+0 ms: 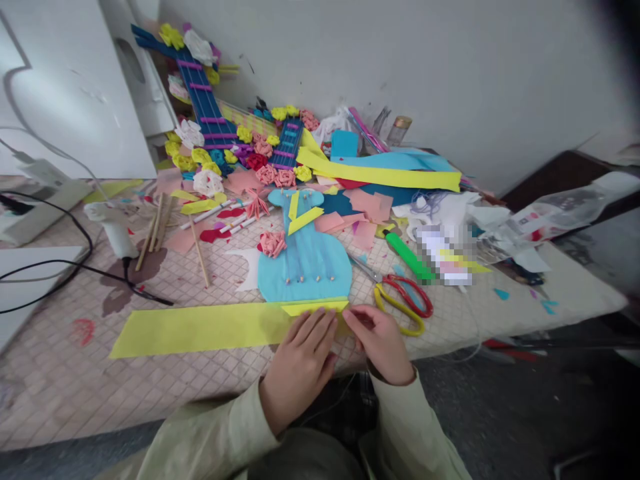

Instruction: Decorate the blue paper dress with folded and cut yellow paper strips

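Observation:
A long yellow paper strip (200, 327) lies along the table's front, with a narrow folded band (305, 308) at its upper right edge. My left hand (303, 363) rests flat on the strip, its fingers stretched over the folded band. At the strip's right end my right hand (383, 343) is closed, thumb and fingers pinching the paper. Just beyond the strip is a light blue paper guitar (305, 257) with small pegs and strings. Cut yellow pieces (305, 220) lie on its neck, and a pink paper flower (273, 244) sits at its left side.
Scissors (400, 300) with red and yellow handles and a green cutter (407, 253) lie to the right. A white glue gun (113, 230) stands on the left near wooden sticks (153, 230). Decorated dark blue paper guitars (207, 107) lean at the back. Plastic bags (555, 207) lie far right.

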Motion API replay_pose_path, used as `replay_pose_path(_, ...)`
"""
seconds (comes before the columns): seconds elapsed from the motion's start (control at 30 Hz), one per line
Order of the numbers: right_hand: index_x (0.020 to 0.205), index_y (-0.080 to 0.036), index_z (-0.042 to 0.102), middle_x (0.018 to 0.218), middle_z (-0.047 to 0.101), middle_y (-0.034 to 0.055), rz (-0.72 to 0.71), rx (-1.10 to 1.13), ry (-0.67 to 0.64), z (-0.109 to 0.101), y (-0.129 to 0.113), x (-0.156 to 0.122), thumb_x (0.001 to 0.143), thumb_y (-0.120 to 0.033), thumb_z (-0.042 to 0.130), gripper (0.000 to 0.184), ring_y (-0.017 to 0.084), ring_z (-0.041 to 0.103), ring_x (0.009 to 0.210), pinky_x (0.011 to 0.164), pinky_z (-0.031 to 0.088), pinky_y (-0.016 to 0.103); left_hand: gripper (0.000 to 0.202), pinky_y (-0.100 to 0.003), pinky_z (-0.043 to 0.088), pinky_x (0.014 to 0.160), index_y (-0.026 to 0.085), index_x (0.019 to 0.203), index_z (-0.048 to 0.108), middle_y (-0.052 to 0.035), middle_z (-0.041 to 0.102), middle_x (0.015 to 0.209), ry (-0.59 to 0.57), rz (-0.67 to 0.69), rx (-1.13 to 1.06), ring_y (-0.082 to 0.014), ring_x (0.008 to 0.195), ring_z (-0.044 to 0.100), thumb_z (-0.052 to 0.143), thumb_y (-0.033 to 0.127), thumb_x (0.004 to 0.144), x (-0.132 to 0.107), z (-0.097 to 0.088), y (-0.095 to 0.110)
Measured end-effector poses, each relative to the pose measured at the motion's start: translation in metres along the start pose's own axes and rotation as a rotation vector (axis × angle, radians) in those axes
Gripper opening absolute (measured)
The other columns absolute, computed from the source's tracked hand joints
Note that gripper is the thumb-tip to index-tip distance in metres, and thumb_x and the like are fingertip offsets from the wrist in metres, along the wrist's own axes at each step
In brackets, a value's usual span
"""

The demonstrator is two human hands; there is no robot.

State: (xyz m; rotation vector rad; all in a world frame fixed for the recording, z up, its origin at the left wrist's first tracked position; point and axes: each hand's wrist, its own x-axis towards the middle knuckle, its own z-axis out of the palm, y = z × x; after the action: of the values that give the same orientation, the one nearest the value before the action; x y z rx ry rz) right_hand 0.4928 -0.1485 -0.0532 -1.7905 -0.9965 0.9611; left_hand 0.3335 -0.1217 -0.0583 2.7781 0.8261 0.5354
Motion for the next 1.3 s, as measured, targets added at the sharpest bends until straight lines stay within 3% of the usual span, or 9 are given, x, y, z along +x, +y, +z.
replay_pose_path(0.17,0.083,-0.016,0.058,0.07,0.06,0.0023,-0.023,-0.001,0.067,-0.004,0.003,-0.001,0.074,-0.041,0.056,0.027,0.008,0.047,0.038,0.036,0.036,0.021,0.046,-0.041,0.028,0.104,0.012,0.127,0.038,-0.0066,0.042,0.134,-0.015,0.015,0.009,-0.021,0.125,0.032,0.04,0.03,0.085,0.0,-0.001,-0.001)
replay_pose_path(0.3,0.087,-0.016,0.059,0.075,0.062,0.0039,-0.019,-0.036,0.053,-0.005,0.003,0.002,0.075,-0.04,0.055,0.027,0.008,0.047,0.038,0.035,0.036,0.022,0.048,-0.042,0.028,0.104,0.012,0.128,0.036,-0.0073,0.041,0.135,-0.017,0.01,0.012,-0.0216,0.125,0.031,0.041,0.03,0.085,0.002,-0.001,-0.002)
replay_pose_path(0.5,0.082,-0.016,0.061,0.066,0.064,0.0036,-0.061,-0.156,0.034,-0.006,0.004,0.01,0.074,-0.04,0.054,0.026,0.01,0.046,0.036,0.035,0.037,0.024,0.049,-0.043,0.027,0.104,0.012,0.13,0.034,-0.0078,0.04,0.135,-0.025,-0.009,0.007,-0.0213,0.127,0.03,0.041,0.03,0.085,0.003,-0.001,-0.003)
replay_pose_path(0.77,0.075,-0.018,0.061,0.047,0.056,-0.0014,-0.056,-0.163,0.02,-0.006,0.002,0.01,0.075,-0.039,0.053,0.022,0.011,0.044,0.035,0.035,0.035,0.025,0.049,-0.043,0.026,0.104,0.011,0.13,0.033,-0.0076,0.037,0.137,-0.04,-0.007,0.027,-0.0218,0.127,0.028,0.041,0.029,0.085,0.006,-0.001,-0.004)
replay_pose_path(1.3,0.075,-0.018,0.061,0.053,0.059,0.0001,-0.06,-0.166,0.045,-0.005,0.004,0.009,0.075,-0.039,0.053,0.022,0.011,0.044,0.036,0.037,0.036,0.026,0.049,-0.044,0.027,0.104,0.011,0.13,0.033,-0.0088,0.039,0.135,-0.022,-0.02,0.001,-0.0217,0.127,0.029,0.041,0.028,0.085,0.007,0.002,-0.005)
